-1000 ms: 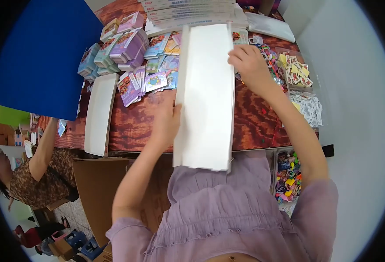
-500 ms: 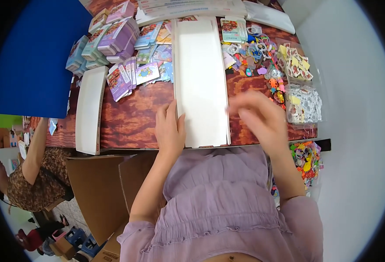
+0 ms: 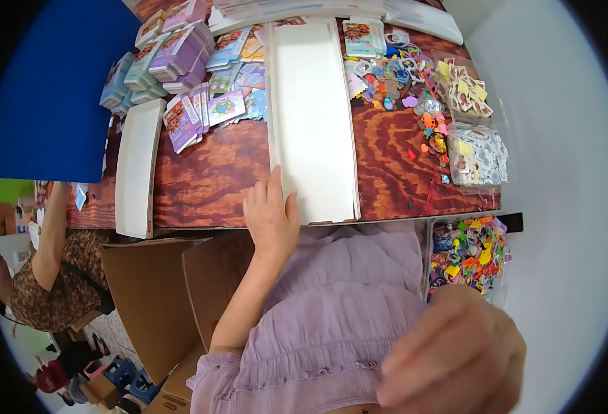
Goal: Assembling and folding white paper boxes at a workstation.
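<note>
The long white tray [image 3: 311, 124] lay flat on the bench [image 3: 211, 196], its open side up and its near end at the near edge. A second earlier both hands had held it, with that end out over the lap; since then it had been set down and the right hand [image 3: 456, 352] had left its right side. That hand hung blurred at near right, close to the camera, fingers curled; whether it held anything I could not tell. The left hand [image 3: 272, 217] lay loosely spread, thumb apart, against the tray's left edge at the near end, so the tray was placed and steadied from one side only. Left of it were fanned cards [image 3: 192, 119] and a second white tray [image 3: 138, 169]; right of it, far side, lay colourful charms [image 3: 404, 72].
</note>
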Tool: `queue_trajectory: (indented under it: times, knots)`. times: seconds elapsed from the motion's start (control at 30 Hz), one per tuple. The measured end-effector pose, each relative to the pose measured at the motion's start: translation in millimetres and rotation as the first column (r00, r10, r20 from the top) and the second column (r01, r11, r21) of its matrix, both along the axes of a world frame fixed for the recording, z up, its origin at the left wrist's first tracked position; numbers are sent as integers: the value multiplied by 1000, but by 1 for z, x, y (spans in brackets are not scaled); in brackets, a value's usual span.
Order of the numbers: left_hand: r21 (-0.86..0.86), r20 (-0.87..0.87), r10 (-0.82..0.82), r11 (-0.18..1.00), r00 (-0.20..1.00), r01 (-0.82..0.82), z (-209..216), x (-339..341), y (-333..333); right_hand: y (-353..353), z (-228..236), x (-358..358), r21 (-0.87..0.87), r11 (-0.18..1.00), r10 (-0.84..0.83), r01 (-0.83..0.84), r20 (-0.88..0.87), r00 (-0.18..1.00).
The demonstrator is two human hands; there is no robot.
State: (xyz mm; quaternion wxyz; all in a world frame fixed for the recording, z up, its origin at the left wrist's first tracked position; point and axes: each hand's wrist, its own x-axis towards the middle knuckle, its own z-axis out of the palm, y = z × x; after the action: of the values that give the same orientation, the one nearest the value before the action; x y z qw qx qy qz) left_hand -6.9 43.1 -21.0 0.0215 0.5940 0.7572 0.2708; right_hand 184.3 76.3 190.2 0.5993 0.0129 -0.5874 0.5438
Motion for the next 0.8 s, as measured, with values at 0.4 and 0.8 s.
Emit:
queue_trajectory:
  times: [0.4,0.8]
  knots:
    - [23,530,-56,998,846,51,45,-26,8,104,-166,39,550,835,-536,-10,818,207]
    - [-97,447,-316,913,837,396,30,-44,0,106,-172,41,635,744,-561,-209,763,321]
